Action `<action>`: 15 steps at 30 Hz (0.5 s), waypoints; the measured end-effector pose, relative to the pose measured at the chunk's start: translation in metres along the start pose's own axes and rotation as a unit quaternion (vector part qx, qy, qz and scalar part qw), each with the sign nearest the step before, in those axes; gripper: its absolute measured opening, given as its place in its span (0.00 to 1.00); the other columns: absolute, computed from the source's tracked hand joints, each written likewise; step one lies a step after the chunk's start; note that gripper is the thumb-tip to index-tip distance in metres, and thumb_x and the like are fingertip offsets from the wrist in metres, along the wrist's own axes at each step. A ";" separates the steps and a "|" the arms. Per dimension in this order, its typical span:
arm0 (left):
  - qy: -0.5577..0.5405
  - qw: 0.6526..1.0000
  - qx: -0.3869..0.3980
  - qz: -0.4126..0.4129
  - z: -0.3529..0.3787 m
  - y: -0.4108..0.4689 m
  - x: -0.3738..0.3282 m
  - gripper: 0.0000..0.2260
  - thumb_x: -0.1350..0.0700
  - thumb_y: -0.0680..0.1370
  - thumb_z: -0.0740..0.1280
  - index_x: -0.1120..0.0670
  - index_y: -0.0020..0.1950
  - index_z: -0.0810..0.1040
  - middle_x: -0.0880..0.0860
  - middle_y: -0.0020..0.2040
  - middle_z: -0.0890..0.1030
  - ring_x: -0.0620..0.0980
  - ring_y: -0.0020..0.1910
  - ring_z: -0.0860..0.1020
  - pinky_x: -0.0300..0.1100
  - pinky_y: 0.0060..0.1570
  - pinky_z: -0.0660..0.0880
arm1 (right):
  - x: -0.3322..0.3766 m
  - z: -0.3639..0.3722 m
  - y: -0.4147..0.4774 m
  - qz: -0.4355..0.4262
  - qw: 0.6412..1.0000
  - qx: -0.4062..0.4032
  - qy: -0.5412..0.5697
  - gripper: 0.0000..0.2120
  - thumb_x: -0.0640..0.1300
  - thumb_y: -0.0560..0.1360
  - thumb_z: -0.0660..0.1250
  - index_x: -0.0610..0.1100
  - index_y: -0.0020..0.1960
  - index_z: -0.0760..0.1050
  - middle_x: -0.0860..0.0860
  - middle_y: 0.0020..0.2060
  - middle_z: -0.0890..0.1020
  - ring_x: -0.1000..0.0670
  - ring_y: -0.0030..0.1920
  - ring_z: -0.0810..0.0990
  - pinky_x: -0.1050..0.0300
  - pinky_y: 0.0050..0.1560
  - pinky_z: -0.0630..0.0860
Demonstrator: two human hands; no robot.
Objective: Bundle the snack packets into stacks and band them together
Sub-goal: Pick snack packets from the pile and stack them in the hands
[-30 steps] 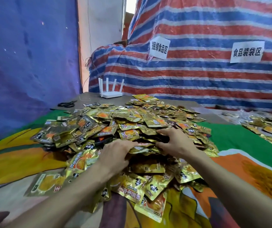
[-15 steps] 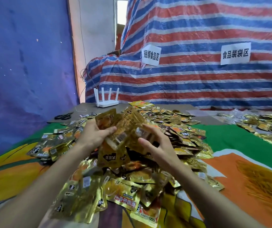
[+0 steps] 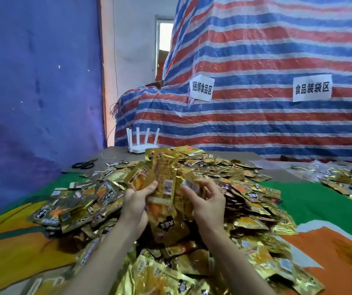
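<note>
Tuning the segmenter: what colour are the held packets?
The held packets are gold foil with orange and black print; head view.

The cloth-covered table (image 3: 311,201) bears a heap of gold snack packets (image 3: 245,188), scissors (image 3: 84,165) and a white router (image 3: 142,149).

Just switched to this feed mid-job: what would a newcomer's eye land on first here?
First, the big heap of gold snack packets sprawling across the middle of the table. Just above its near side, the left hand and right hand grip a handful of packets upright between them. Behind, a red, white and blue striped tarp fills the background, with two white signs on it.
</note>
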State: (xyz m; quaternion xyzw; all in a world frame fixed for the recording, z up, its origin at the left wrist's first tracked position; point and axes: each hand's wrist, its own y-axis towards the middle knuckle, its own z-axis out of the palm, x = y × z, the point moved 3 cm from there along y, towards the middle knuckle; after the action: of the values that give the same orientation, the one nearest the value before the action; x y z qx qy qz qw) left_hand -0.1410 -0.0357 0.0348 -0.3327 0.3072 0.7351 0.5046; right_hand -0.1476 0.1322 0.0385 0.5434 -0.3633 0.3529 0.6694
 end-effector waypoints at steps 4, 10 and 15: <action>0.100 0.989 0.109 0.000 -0.009 -0.005 0.025 0.15 0.63 0.71 0.75 0.65 0.55 0.81 0.65 0.50 0.85 0.61 0.45 0.85 0.50 0.40 0.82 | -0.011 0.006 -0.002 -0.038 0.998 -0.044 0.038 0.10 0.35 0.77 0.72 0.50 0.47 0.77 0.54 0.40 0.84 0.52 0.42 0.83 0.46 0.44 0.83; 0.211 0.967 0.134 0.046 -0.009 -0.009 0.021 0.17 0.65 0.73 0.75 0.61 0.59 0.75 0.55 0.49 0.87 0.55 0.48 0.86 0.43 0.42 0.82 | -0.007 0.006 -0.011 -0.027 0.997 0.043 0.063 0.14 0.34 0.83 0.59 0.52 0.53 0.75 0.57 0.45 0.84 0.55 0.47 0.82 0.59 0.43 0.80; 0.301 0.927 0.114 0.193 -0.005 -0.014 0.003 0.12 0.66 0.74 0.74 0.49 0.50 0.80 0.41 0.44 0.86 0.41 0.44 0.85 0.31 0.41 0.78 | 0.006 0.005 -0.017 -0.100 0.991 0.070 -0.055 0.17 0.56 0.73 0.72 0.50 0.57 0.75 0.49 0.59 0.78 0.51 0.60 0.79 0.48 0.60 0.78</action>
State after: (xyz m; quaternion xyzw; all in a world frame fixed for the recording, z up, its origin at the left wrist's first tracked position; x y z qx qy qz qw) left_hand -0.1277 -0.0340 0.0282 -0.4132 0.5842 0.6436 0.2716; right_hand -0.1304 0.1251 0.0363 0.6408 -0.3178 0.2787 0.6409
